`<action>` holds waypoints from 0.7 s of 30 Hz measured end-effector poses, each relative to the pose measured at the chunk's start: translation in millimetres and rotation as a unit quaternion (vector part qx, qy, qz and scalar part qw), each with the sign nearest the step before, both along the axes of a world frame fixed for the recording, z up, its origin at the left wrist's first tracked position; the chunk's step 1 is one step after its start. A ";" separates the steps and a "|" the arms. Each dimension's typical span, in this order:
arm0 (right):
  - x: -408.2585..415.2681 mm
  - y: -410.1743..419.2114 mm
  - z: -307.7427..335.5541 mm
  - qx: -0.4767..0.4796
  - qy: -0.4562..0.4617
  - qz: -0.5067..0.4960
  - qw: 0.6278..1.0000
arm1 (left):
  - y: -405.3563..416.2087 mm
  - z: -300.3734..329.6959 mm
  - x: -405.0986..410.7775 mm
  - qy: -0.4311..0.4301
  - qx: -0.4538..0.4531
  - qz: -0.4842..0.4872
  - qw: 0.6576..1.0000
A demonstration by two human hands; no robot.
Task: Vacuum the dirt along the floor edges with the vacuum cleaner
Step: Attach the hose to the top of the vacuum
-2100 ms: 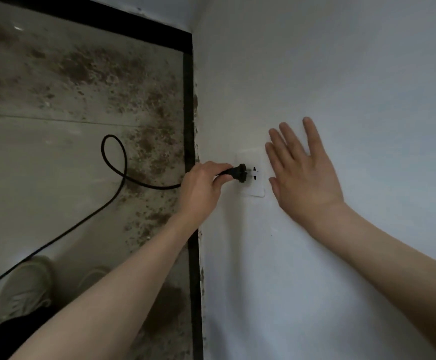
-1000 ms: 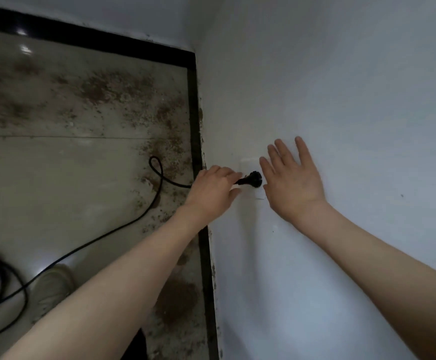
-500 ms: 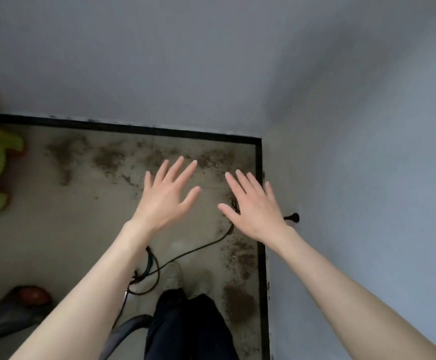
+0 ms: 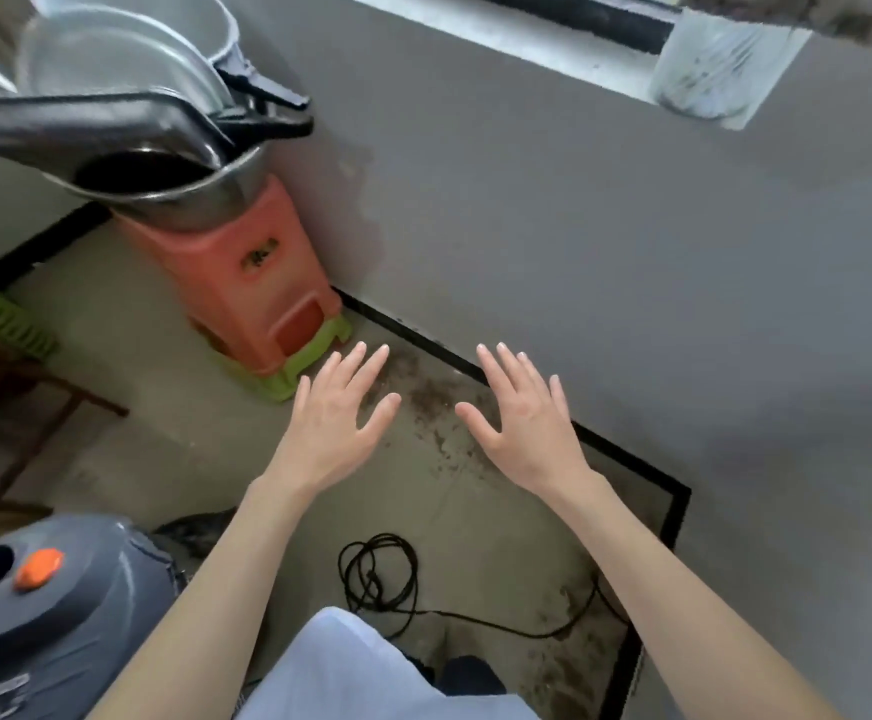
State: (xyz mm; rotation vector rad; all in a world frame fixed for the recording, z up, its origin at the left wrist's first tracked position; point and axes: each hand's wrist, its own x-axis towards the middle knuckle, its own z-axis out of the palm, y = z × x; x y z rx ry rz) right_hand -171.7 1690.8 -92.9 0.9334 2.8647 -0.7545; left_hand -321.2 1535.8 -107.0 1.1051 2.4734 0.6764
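Our left hand [image 4: 332, 426] and right hand [image 4: 525, 426] hover spread and empty. The vacuum cleaner [image 4: 44, 610] sits near left; we judge it heavy and rigid, best lifted by a top handle. Dirt [image 4: 426, 394] lines the wall.

Home utility corner: stacked pans [image 4: 112, 122], stool [image 4: 247, 272]

Vacuum [image 4: 44, 605] cut off at our near left edge, cord [image 4: 387, 579] partly hidden behind our arm, basins [image 4: 127, 96] cropped far left.
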 end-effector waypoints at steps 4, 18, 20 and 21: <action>-38.1 -14.5 9.3 0.019 0.009 0.108 0.994 | -43.6 10.7 -6.0 0.012 -0.022 0.087 0.996; -101.4 -134.3 16.0 0.032 0.003 0.411 0.911 | -206.6 13.3 59.0 -0.007 -0.075 0.367 0.927; -108.0 -157.3 15.5 0.035 0.009 0.442 0.897 | -229.3 11.6 68.0 -0.017 -0.076 0.396 0.915; -111.0 -168.9 15.0 0.036 0.009 0.456 0.889 | -239.9 10.4 72.6 -0.018 -0.076 0.408 0.910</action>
